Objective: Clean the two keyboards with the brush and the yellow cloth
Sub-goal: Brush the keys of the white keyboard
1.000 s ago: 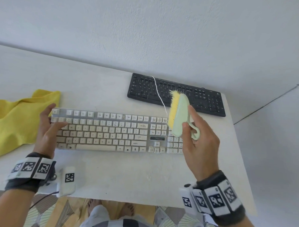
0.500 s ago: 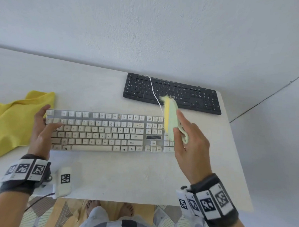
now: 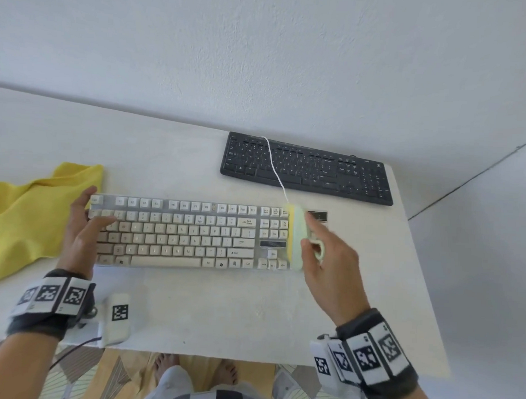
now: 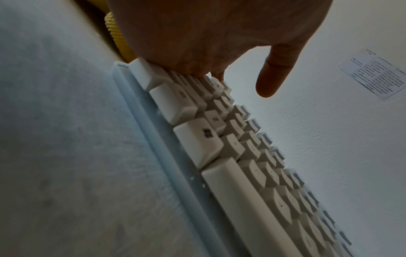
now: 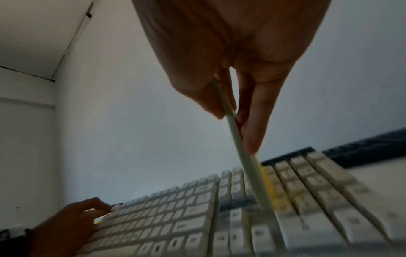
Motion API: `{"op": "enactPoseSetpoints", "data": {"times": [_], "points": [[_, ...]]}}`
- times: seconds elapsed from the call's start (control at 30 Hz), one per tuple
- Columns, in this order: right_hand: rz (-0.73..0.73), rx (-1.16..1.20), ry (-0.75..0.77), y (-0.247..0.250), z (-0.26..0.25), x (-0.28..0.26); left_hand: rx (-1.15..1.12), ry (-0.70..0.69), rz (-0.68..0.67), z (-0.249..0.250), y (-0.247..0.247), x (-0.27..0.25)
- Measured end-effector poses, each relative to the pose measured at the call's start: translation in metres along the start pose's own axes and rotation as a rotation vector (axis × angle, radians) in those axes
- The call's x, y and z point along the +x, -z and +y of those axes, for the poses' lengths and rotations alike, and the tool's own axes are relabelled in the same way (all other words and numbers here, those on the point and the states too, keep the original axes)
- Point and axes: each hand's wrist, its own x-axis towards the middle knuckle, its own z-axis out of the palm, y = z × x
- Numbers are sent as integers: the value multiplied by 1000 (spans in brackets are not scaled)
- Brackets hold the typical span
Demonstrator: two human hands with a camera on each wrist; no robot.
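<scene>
While the white keyboard (image 3: 188,233) lies across the middle of the tabletop (image 3: 208,311), everything else can be placed from it. Off its left end, touching or just beside that end (the hand hides the edge), the yellow cloth (image 3: 29,216) lies rumpled on the tabletop. On the keyboard's left end rests the left hand (image 3: 80,236), fingers (image 3: 85,196) fairly straight and spread over the keys, the thumb reaching across the number row; it holds nothing. Toward the keyboard's right end, between the arrow-key block and the number pad, the brush (image 3: 296,237) stands on edge with its yellow bristles down on the keys. The right hand (image 3: 332,274) grips it: in the right wrist view the thumb and fingers (image 5: 252,121) pinch the pale green handle between them. Behind the white keyboard's right half, near the wall, lies the black keyboard (image 3: 308,168), apart from it, with a thin white cable (image 3: 272,163) running over its keys down to the white keyboard's back edge.
</scene>
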Motion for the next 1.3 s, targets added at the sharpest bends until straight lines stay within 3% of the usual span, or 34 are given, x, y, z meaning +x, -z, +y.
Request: {"op": "enactPoseSetpoints", "data": {"times": [0.13,0.17,0.27,0.33,0.53,0.57,0.7,0.8,0.93,1.03,1.13,1.3], "points": [[-258,-39,-73,16,2,-10,17,4,0,-2,2,1],[-232,-34,-59,21,1,-9,17,5,-2,-2,2,1],[38,-15,52,21,-1,-1,18,0,-4,-1,1,1],[98,7,57,10,2,0,20,0,-3,0,1,0],[-268,11,-73,17,7,-13,14,3,1,0,0,0],[-254,13,-68,21,6,-11,11,-2,-1,0,0,0],[46,14,34,16,4,-5,6,-1,4,3,-3,-1],[-129,8,-17,3,2,-14,9,0,6,1,-1,0],[-374,-82,-21,29,2,-12,-3,6,2,-2,1,2],[-341,-188,138,50,-5,-1,-7,3,8,-4,2,3],[-402,-317,307,46,-13,7,-13,8,7,-4,3,3],[-471,-617,327,39,0,16,-6,4,4,-3,2,2]]}}
